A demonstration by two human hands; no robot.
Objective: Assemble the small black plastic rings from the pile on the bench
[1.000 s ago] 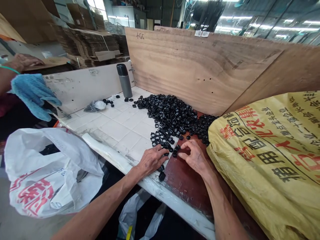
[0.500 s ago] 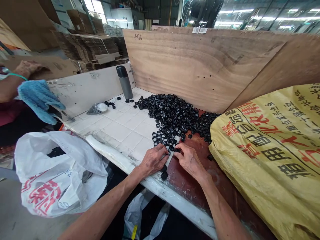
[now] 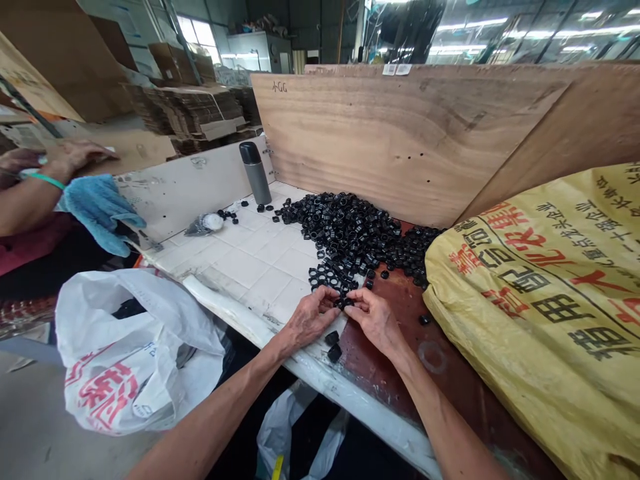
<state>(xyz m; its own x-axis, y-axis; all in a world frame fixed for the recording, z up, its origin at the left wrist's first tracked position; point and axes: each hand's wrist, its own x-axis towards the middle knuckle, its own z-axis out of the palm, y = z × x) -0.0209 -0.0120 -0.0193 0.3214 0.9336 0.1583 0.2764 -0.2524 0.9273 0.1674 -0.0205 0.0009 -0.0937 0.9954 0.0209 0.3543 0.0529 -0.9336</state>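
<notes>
Black pieces (image 3: 343, 303), small, a few: sitting between the two hands' fingertips, close to the near edge of the heap; long axis too small to tell.

Co-worker's hand (image 3: 83, 153), one: resting on brown cardboard. Blue cloth (image 3: 97, 207), one: hanging by the side board. White bag (image 3: 145, 347), one, red print: standing open below the table edge. Clear bag (image 3: 200, 227), one: lying on the white tiles (image 3: 240, 257). Grey bottle (image 3: 257, 175), one: standing upright, well apart from the hands.

Left hand (image 3: 310, 319), one: pointing its fingers rightward, thumb and forefinger bending narrowly at the black pieces. Loose caps (image 3: 334, 353), two: lying just beside it, toward the table's front edge. Heap (image 3: 350, 227), black rings and pieces: spreading beyond both hands.

Right hand (image 3: 377, 320), one: facing the left across a small gap, thumb and forefinger coming narrowly together at the same spot; neither hand lying clearly nearer; which one is bearing the weight, cannot tell. Yellow sack (image 3: 530, 293), one, printed: slumping over the red-brown panel (image 3: 390, 373)
</notes>
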